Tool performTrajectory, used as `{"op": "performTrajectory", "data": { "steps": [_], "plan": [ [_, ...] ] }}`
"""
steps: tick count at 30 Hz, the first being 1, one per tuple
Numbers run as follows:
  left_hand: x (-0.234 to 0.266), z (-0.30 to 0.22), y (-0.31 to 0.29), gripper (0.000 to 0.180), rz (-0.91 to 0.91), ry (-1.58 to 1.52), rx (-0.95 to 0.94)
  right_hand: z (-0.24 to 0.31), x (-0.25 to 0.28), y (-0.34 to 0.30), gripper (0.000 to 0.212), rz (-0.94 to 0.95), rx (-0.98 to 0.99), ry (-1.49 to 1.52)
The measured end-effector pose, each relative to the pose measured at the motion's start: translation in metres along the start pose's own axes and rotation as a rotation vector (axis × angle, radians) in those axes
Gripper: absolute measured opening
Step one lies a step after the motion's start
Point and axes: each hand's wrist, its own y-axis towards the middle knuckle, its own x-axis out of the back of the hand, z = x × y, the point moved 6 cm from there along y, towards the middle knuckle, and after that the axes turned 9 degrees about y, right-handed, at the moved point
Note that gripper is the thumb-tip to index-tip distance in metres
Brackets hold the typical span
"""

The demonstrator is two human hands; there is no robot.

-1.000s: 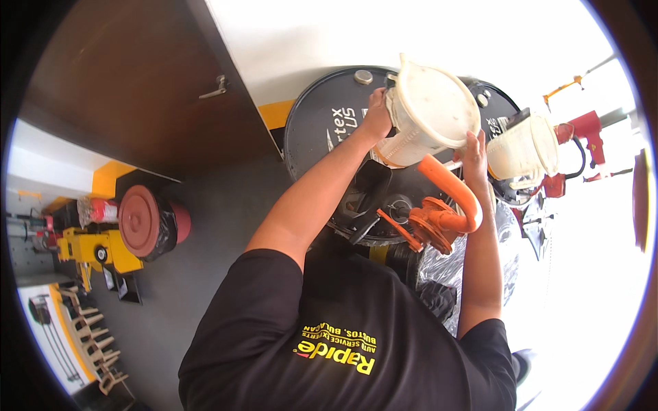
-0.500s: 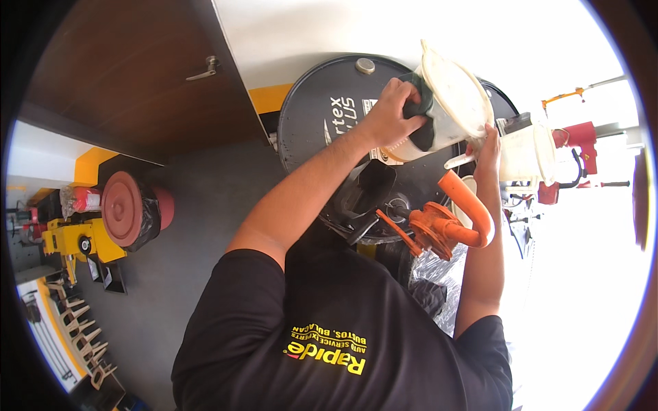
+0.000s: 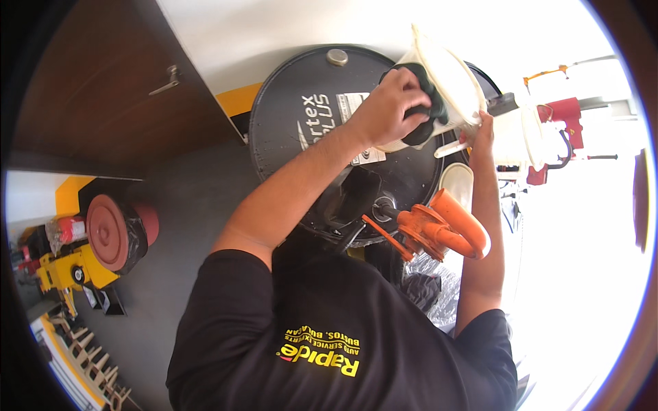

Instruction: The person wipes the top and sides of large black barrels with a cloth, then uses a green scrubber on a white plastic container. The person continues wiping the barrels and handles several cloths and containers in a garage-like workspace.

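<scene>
A whitish plastic pitcher [image 3: 452,79] is tilted on its side above the dark drum [image 3: 281,113], its pointed spout toward the wall. My left hand [image 3: 387,106] is closed around a dark green-black cloth [image 3: 417,137] and presses it to the pitcher's outer side. At the rim near the handle [image 3: 450,148], my right hand [image 3: 484,129] grips the pitcher; some of its fingers are hidden behind it. Below the pitcher, an orange hand pump [image 3: 439,229] with a curved spout stands on the drum top.
A second white pitcher [image 3: 528,140] is at the right, near red equipment [image 3: 565,113]. A pale oval container [image 3: 458,183] sits behind the pump. Left are a brown door [image 3: 89,82], a lidded reddish bin [image 3: 106,233] and a yellow machine [image 3: 96,267].
My left hand has slid the cloth along the pitcher's side, closer to its rim. The pitcher stays in my right hand. The view has shifted slightly, uncovering more of the pale oval container.
</scene>
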Motion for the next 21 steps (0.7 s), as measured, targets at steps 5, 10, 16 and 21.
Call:
{"op": "performTrajectory", "data": {
  "steps": [5,10,16,21],
  "plan": [
    [-0.014,0.0,-0.039,0.026,0.211,0.364,-0.483,0.005,-0.01,-0.016,0.043,-0.031,0.085,-0.033],
    [-0.03,-0.035,-0.035,0.016,0.126,0.502,-0.697,0.016,-0.027,-0.046,0.052,0.008,0.139,-0.084],
    [-0.052,-0.026,-0.074,0.02,0.269,0.674,-1.005,0.01,-0.027,-0.064,0.046,0.032,0.138,-0.111],
    [-0.041,-0.037,-0.049,0.018,0.052,0.798,-0.994,0.009,-0.028,-0.068,0.051,0.059,0.114,-0.058]
  ]
}}
